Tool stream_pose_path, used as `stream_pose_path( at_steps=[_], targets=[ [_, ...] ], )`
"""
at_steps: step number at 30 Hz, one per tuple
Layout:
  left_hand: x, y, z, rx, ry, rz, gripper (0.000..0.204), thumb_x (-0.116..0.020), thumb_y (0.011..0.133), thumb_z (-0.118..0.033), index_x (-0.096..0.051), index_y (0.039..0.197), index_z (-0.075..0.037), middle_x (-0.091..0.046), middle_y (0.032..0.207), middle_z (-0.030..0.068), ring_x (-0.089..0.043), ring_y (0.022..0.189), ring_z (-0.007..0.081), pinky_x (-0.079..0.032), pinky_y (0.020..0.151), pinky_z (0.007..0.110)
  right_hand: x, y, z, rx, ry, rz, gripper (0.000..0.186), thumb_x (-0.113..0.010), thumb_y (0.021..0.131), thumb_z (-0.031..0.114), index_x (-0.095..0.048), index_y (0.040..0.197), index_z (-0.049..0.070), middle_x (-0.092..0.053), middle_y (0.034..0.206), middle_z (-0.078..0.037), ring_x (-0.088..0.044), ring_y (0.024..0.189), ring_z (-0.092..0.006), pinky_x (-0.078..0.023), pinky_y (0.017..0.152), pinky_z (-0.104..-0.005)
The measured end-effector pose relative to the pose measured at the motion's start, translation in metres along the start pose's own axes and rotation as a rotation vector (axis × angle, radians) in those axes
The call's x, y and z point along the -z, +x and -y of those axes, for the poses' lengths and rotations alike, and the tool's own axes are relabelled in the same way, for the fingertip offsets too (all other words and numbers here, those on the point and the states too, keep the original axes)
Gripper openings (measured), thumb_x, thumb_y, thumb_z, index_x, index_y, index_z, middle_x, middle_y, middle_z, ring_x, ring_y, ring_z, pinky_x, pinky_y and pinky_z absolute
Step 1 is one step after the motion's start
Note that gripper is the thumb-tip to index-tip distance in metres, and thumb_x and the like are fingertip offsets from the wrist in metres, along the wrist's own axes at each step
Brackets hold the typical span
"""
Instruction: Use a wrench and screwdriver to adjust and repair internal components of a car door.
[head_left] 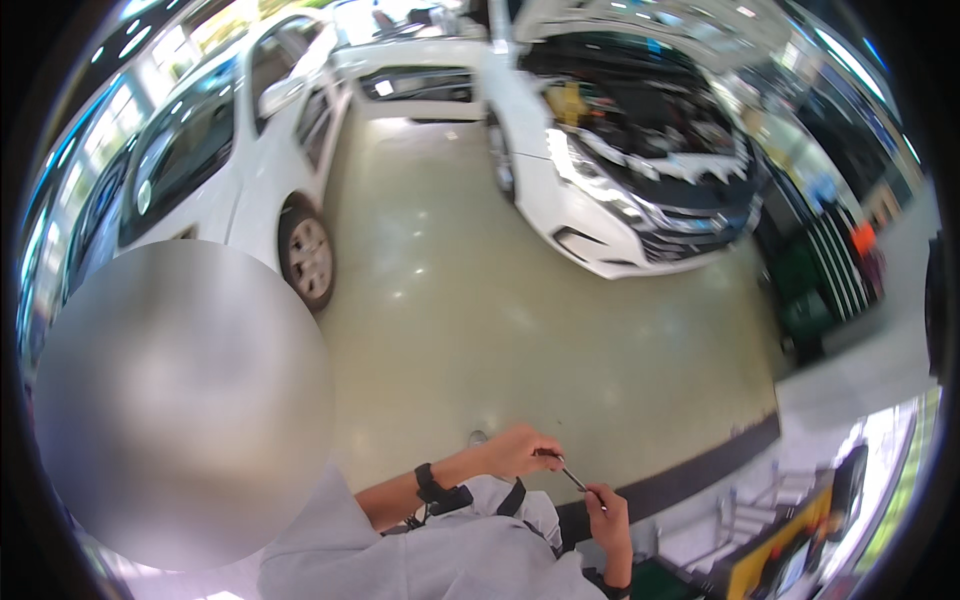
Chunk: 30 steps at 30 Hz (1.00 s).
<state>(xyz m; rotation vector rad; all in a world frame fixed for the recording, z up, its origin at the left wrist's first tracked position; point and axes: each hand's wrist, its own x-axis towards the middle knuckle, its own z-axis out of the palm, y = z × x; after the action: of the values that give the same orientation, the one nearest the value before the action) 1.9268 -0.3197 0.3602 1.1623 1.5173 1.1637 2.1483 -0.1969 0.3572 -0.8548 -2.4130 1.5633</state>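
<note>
In front of my body, both hands hold a slim metal rod-like tool (573, 480), whose exact kind I cannot make out. My left hand (524, 450) is closed round its upper-left end, where a dark part shows by the fingers. At the lower-right end, my right hand (607, 514) pinches the tool between thumb and fingers. The tool slants down to the right. A black band (430, 484) circles my left wrist.
Ahead to the right stands a white car (590, 215) with its hood raised and engine bay exposed. Another white car (262, 185) is at left. A dark green cabinet (808, 295) stands at far right. A blurred round patch hides the lower left.
</note>
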Motion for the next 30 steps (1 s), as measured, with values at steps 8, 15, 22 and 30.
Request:
stream_pose_path(
  at_steps=[8,15,22,30],
  targets=[
    [0.180,-0.036,0.064,0.201,-0.141,-0.341,0.020,-0.062,0.083,-0.021,-0.060,0.089,-0.003,-0.062,0.072,0.0022,-0.054,0.065,0.0084,-0.043,0.059,0.024,-0.100,0.218,0.089,0.299,-0.384,0.441,0.018,-0.057,0.083,0.022,-0.062,0.092,0.008,-0.062,0.073,-0.012,-0.060,0.065,-0.0300,-0.047,0.058,-0.0352],
    [0.306,0.024,0.105,0.258,-0.525,-0.447,0.019,-0.059,0.086,-0.022,-0.056,0.092,-0.004,-0.057,0.075,-0.0011,-0.053,0.069,0.0060,-0.043,0.062,0.022,-0.158,0.422,0.116,0.428,-0.284,0.617,0.017,-0.055,0.083,0.021,-0.063,0.091,0.009,-0.063,0.084,-0.012,-0.059,0.079,-0.0311,-0.047,0.068,-0.0386],
    [0.464,0.071,0.084,0.354,-0.476,-0.670,0.016,-0.059,0.085,-0.016,-0.056,0.093,-0.003,-0.059,0.083,0.0012,-0.055,0.078,0.0085,-0.045,0.070,0.023,-0.208,0.631,0.212,0.612,-0.372,0.893,0.020,-0.052,0.084,0.022,-0.062,0.089,0.005,-0.061,0.086,-0.014,-0.057,0.080,-0.0332,-0.045,0.070,-0.0397],
    [0.624,0.058,0.148,0.214,-0.699,-0.982,0.008,-0.057,0.083,-0.004,-0.055,0.090,0.000,-0.058,0.080,0.0054,-0.056,0.074,0.0126,-0.045,0.067,0.026,-0.327,0.813,0.326,0.958,-0.392,1.053,0.020,-0.050,0.086,0.028,-0.059,0.089,0.009,-0.060,0.076,-0.011,-0.058,0.070,-0.0317,-0.045,0.062,-0.0420]
  ],
)
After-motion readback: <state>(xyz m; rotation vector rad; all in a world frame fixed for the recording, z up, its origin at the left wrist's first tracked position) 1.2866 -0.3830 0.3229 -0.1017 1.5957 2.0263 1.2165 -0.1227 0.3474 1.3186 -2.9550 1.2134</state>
